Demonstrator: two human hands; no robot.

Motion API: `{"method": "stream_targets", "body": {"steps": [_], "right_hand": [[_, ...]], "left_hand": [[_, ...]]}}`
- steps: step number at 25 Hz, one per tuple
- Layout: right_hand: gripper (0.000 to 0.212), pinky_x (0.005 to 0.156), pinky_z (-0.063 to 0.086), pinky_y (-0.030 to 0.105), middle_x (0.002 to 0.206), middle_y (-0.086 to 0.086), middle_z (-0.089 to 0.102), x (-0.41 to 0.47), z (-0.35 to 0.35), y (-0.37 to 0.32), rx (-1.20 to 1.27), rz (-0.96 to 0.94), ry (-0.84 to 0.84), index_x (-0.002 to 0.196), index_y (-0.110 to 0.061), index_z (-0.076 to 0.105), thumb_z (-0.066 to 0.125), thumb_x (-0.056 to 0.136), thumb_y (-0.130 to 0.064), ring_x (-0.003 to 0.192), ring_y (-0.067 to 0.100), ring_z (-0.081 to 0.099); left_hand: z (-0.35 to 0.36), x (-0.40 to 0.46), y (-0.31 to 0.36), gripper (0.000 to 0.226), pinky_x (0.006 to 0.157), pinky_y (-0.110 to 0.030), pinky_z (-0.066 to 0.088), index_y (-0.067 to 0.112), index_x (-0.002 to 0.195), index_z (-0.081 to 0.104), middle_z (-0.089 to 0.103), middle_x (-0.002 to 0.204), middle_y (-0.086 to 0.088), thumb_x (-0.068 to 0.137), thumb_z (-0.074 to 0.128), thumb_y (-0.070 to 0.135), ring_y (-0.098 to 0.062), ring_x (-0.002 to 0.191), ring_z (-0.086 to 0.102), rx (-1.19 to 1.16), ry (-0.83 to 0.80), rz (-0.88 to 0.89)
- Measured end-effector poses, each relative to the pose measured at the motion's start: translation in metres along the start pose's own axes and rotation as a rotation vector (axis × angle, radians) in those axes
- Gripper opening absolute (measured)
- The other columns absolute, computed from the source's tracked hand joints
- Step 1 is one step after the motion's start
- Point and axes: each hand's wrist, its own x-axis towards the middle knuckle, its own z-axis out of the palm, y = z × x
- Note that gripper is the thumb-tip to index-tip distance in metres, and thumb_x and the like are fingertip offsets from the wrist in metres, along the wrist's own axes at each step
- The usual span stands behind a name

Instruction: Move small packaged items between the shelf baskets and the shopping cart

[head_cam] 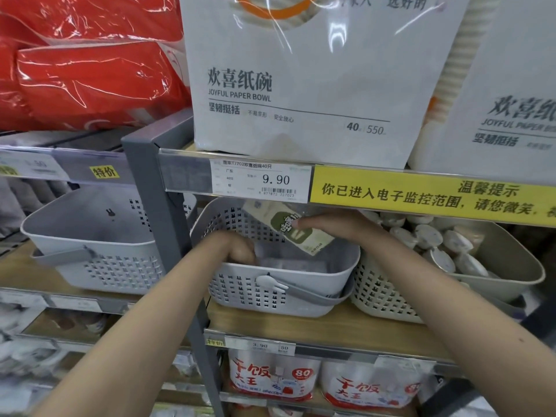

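Shop shelves fill the view, with wooden boards on a grey metal frame (168,224). On the middle board stands a grey basket (279,284) with small holes in its wall and a handle folded down at the front. Both arms reach into it. The right hand (325,225) holds a small green and cream packet (288,228) tilted above the back part of this basket; the thumb lies flat on top of the packet, and the other fingers are hidden under it. The left hand (240,246) is down inside the basket with its fingers curled, near some flat grey packets (294,264) on the bottom. Whether it grips one of them, I cannot tell.

To the left stands a second grey basket (90,251), and to the right a beige basket (493,275) full of small white rolls (433,239). On the upper shelf stands a white pack of paper bowls (301,70), beside red packs (90,61). A price label (260,182) on the shelf edge shows 9.90, next to a yellow notice strip (433,195).
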Motion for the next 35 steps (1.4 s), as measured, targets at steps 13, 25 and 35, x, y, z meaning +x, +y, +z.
{"method": "stream_targets", "body": {"steps": [13, 25, 35], "right_hand": [[0.075, 0.096, 0.041, 0.03, 0.142, 0.009, 0.044, 0.053, 0.026, 0.028, -0.654, -0.109, -0.163, 0.141, -0.012, 0.036, 0.075, 0.079, -0.026, 0.124, 0.025, 0.045], [0.044, 0.087, 0.042, 0.031, 0.126, 0.009, 0.056, 0.05, 0.026, 0.03, -0.725, -0.165, -0.153, 0.131, -0.01, 0.051, 0.059, 0.089, -0.025, 0.112, 0.025, 0.053], [0.041, 0.094, 0.044, 0.033, 0.127, 0.008, 0.057, -0.039, 0.008, 0.002, -0.682, -0.279, 0.055, 0.133, -0.014, 0.051, 0.052, 0.093, -0.025, 0.113, 0.023, 0.054]], "left_hand": [[0.003, 0.001, -0.004, 0.03, 0.071, -0.029, 0.05, 0.003, 0.108, 0.063, 0.065, 0.09, -0.006, 0.082, 0.071, 0.015, -0.022, 0.08, 0.061, -0.339, 0.057, -0.058], [0.001, 0.0, -0.001, 0.005, 0.059, -0.025, 0.045, 0.01, 0.088, 0.062, 0.061, 0.081, -0.002, 0.086, 0.064, 0.013, -0.016, 0.07, 0.057, -0.293, 0.078, -0.025], [-0.007, -0.036, 0.004, 0.036, 0.088, -0.028, 0.04, 0.009, 0.121, 0.058, 0.056, 0.127, -0.011, 0.094, 0.05, 0.031, -0.024, 0.113, 0.053, 0.052, 0.368, 0.022]]}}
